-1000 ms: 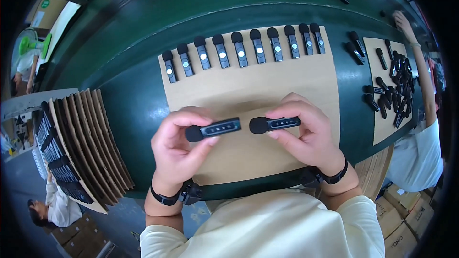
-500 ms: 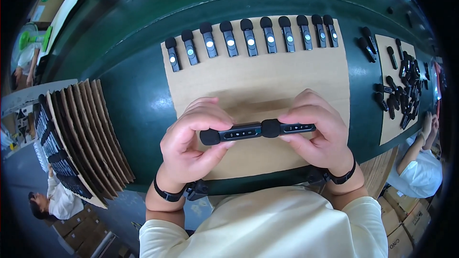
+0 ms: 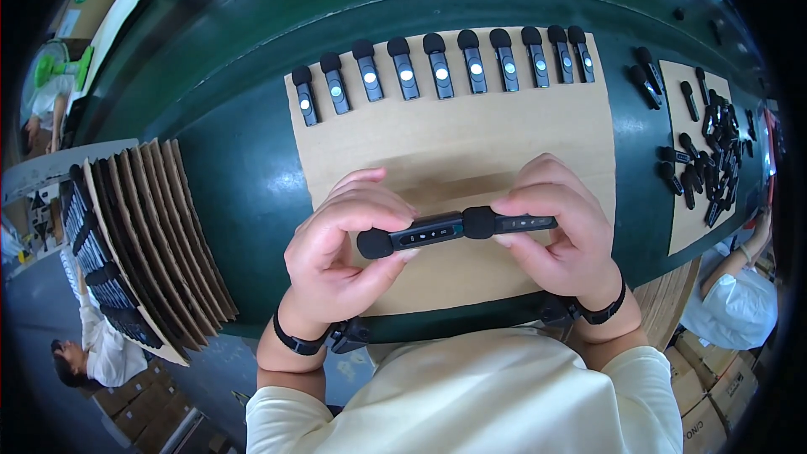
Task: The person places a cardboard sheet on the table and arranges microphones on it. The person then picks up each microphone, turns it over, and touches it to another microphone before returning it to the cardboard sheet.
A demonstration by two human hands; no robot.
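Left microphone [image 3: 430,231], black, foam-headed: pinched between thumb and fingers of the left hand [image 3: 340,244], close behind its foam head. Right microphone [image 3: 525,224], same kind: pinched likewise by the right hand [image 3: 563,231]. Both grips closed on their pieces. The two lie nearly end to end, foam heads toward the left — the plain end of the left one appears to touch the foam of the right one. Small pale marks show along each upper face.

Both are held over a cardboard sheet [image 3: 471,143]. Along its far edge, a row of ten similar microphones [image 3: 438,65], foam heads away from the wearer, each with a pale round spot. Sheet lies on a green table [image 3: 244,176].

Left: upright cardboard panels [image 3: 172,244] stand side by side, the outermost bearing dark pieces. Right: a second board [image 3: 685,231] carries a jumbled heap of microphones [image 3: 714,151]; a few more lie loose just beside it. Beyond — a co-worker in a white top [image 3: 731,311], near brown cartons [image 3: 706,424].
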